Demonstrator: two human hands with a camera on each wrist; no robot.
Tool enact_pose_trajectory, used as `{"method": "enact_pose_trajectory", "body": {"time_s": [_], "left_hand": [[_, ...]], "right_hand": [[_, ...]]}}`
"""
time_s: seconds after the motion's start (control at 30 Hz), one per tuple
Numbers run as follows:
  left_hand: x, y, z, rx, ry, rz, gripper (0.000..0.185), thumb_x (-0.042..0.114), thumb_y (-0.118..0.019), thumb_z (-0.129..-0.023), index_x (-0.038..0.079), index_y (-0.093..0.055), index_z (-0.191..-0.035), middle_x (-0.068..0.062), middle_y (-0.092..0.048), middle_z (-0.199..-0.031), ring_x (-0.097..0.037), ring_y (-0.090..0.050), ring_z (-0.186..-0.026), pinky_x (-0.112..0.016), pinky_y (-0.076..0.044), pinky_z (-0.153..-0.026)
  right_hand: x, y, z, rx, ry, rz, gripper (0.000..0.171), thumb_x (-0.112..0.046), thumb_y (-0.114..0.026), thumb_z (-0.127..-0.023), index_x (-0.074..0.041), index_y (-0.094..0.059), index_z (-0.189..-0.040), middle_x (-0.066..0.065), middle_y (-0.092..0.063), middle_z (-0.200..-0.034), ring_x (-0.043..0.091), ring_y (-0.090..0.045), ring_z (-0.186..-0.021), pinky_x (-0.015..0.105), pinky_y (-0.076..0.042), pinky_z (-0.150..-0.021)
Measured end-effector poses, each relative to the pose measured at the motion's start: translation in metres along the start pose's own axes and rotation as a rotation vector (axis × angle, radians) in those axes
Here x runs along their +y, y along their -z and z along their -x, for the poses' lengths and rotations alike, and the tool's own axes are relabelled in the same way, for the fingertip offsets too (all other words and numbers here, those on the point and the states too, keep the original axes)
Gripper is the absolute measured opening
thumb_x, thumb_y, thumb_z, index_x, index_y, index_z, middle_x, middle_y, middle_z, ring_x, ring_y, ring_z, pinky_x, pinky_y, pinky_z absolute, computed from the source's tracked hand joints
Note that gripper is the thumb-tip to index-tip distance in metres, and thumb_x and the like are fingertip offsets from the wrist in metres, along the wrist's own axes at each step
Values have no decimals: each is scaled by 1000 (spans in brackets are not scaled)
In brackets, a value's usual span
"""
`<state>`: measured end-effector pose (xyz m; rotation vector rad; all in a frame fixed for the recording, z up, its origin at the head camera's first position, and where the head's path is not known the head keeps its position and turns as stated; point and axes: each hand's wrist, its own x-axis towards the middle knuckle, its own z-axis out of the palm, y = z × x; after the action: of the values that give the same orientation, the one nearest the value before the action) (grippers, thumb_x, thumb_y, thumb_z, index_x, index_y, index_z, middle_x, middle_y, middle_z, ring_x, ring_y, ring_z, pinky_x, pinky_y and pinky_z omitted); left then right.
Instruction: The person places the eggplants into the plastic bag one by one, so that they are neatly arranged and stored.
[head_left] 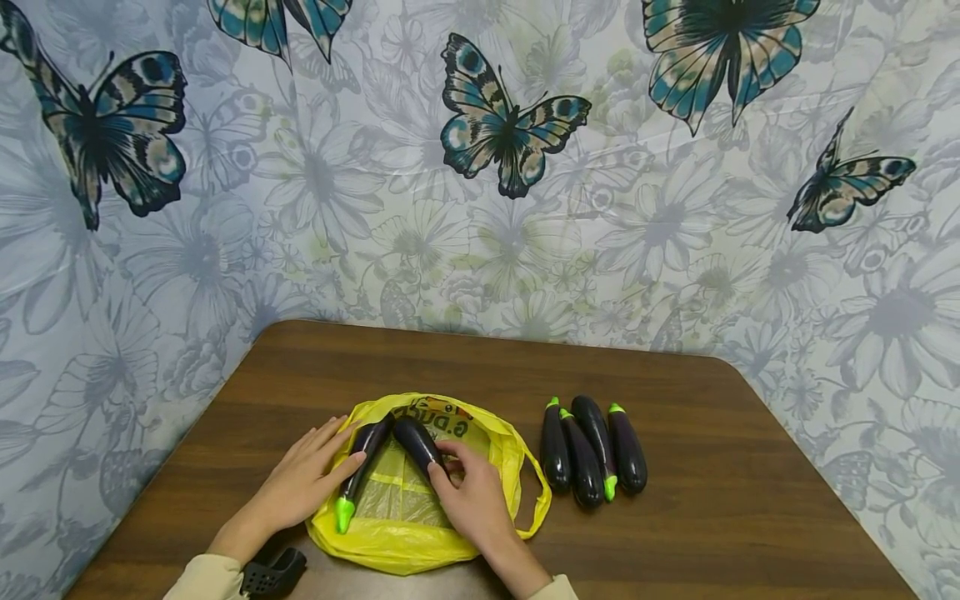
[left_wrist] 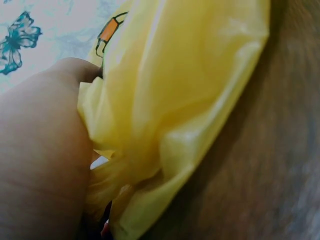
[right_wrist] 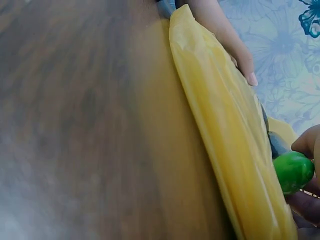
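A yellow plastic bag (head_left: 405,546) lies open on the table with two dark eggplants in its mouth. My left hand (head_left: 300,483) rests on the bag's left rim with straight fingers, its thumb across the left eggplant (head_left: 366,458), whose green cap points toward me. My right hand (head_left: 474,496) reaches over the near right side and grips the other eggplant (head_left: 415,439) between thumb and fingers. The right wrist view shows that eggplant's green stem cap (right_wrist: 294,172) by the fingers. Yellow plastic (left_wrist: 185,90) fills most of the left wrist view.
Several more eggplants (head_left: 585,467) lie side by side on the brown wooden table (head_left: 720,517), right of the bag. A bag handle loop (head_left: 542,500) sticks out toward them. Behind the table hangs a butterfly-print cloth (head_left: 517,250).
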<state>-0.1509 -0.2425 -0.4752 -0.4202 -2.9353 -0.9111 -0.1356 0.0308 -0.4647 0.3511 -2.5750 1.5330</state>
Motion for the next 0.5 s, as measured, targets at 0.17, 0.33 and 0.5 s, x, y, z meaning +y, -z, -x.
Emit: {"method": "enact_pose_trajectory", "body": {"time_s": [0.17, 0.33, 0.5], "left_hand": [[0, 0, 0, 3, -3, -1, 71, 57, -44, -107, 9, -41, -159, -21, -30, -167, -45, -22, -155, -68, -15, -122], [-1, -1, 0, 15, -11, -2, 68, 56, -45, -107, 12, -43, -158, -20, -31, -166, -44, -24, -155, -68, -16, -122], [-1, -2, 0, 15, -9, -1, 68, 57, -45, -107, 13, -44, -158, -20, -31, -166, -44, -23, -155, -68, -16, -122]], "right_hand": [[-2, -1, 2, -65, -22, -51, 33, -27, -68, -101, -15, -69, -131, 7, -73, -119, 13, -72, -99, 20, -60, -78], [-5, -3, 3, -134, 3, -69, 36, -26, -66, -102, -13, -67, -135, 7, -73, -119, 12, -73, -100, 20, -59, -80], [-7, -6, 3, -156, 27, -73, 36, -25, -66, -102, -13, -66, -136, 8, -71, -121, 13, -71, -103, 19, -59, -83]]}}
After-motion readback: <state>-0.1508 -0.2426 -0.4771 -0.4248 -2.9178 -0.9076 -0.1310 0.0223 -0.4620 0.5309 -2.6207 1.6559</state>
